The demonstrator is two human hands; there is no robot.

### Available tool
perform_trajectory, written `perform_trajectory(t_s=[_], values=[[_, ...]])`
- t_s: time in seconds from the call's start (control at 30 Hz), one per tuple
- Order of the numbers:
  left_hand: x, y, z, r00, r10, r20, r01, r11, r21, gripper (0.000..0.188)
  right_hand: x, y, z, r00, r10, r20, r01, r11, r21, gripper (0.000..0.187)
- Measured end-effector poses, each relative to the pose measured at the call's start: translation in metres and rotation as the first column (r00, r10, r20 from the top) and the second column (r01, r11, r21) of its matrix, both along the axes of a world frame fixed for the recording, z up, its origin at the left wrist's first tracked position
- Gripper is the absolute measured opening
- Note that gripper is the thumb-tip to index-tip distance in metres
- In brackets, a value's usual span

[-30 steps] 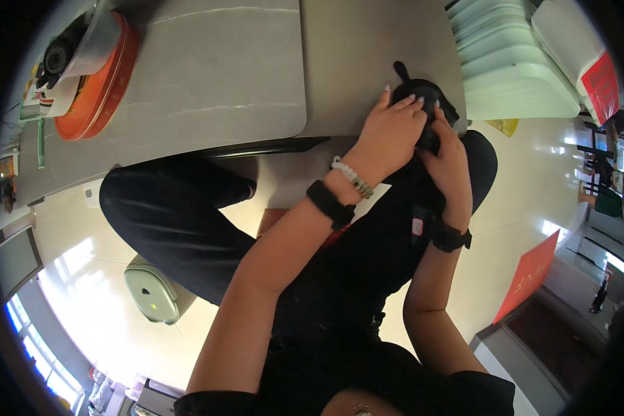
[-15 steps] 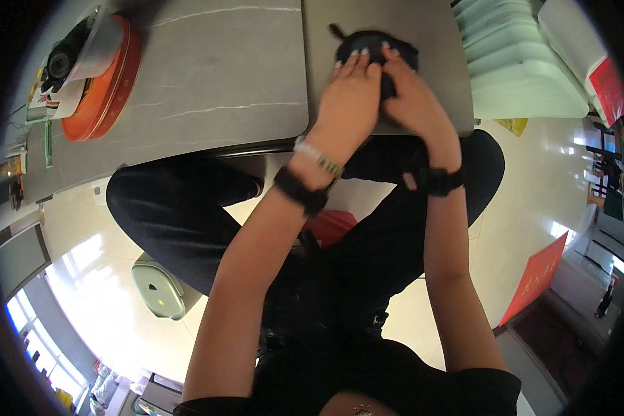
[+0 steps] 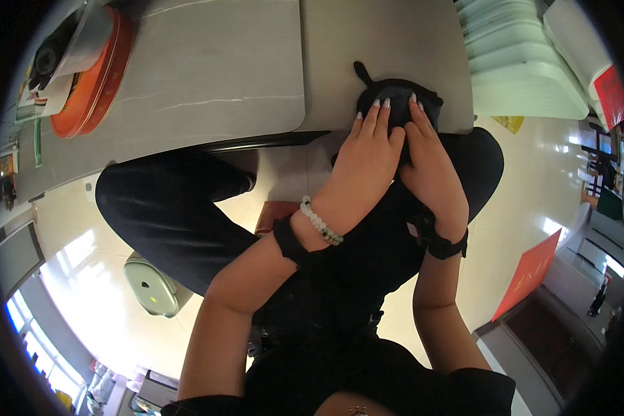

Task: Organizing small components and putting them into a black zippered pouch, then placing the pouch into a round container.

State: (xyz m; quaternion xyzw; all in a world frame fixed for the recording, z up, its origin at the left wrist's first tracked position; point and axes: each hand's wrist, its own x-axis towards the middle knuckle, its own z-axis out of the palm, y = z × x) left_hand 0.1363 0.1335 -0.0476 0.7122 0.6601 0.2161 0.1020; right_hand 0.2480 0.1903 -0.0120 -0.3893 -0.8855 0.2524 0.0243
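Note:
A black pouch [image 3: 393,96] with a short tab at its upper left lies at the table's front edge, its lower part hidden by my hands. My left hand [image 3: 369,156] holds its left side, the long-nailed fingers stretched over the top. From the right, my right hand [image 3: 433,170] grips it, with fingertips on the upper face and the thumb low between the hands. The undersides of both hands are hidden. A beaded bracelet [image 3: 319,222] and a black band [image 3: 289,239] circle my left wrist; a dark strap [image 3: 437,239] is on my right.
A grey marble-patterned tabletop [image 3: 208,69] spans the left. An orange-red round container [image 3: 107,87] and a clear bin [image 3: 90,41] stand at its far left. Stacked pale green plastic pieces [image 3: 527,83] are to the right. A green-lidded bin [image 3: 149,284] stands on the floor.
Both hands have moved toward me and slightly right, bringing the black pouch from farther back on the table to its front edge. My elbows bend more.

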Motion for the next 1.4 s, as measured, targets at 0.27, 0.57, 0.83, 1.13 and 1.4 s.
perform_trajectory(t_s=[0.27, 0.57, 0.83, 1.13, 1.4], values=[[0.013, 0.086, -0.013, 0.992, -0.053, 0.114, 0.05, 0.998, 0.027, 0.036, 0.03, 0.085, -0.025, 0.993, -0.062, -0.098, 0.065, 0.997, 0.038, 0.048], [0.017, 0.127, -0.021, 0.996, 0.052, 0.074, -0.058, 0.995, 0.08, 0.037, 0.039, 0.15, -0.025, 0.971, -0.152, -0.184, 0.113, 0.972, -0.205, 0.043], [0.022, 0.039, -0.003, 0.996, -0.079, 0.049, 0.08, 0.997, -0.021, 0.035, 0.049, 0.061, -0.008, 0.998, -0.038, -0.043, 0.033, 0.993, -0.109, 0.026], [0.021, 0.157, -0.018, 1.0, -0.011, -0.013, 0.011, 1.0, 0.008, 0.038, 0.047, 0.191, -0.036, 0.988, 0.091, -0.124, -0.098, 0.994, -0.051, 0.023], [0.011, 0.151, -0.014, 0.998, 0.035, 0.044, -0.035, 0.999, 0.014, 0.033, 0.042, 0.195, -0.031, 0.951, -0.059, -0.303, -0.049, 0.94, -0.338, 0.014]])
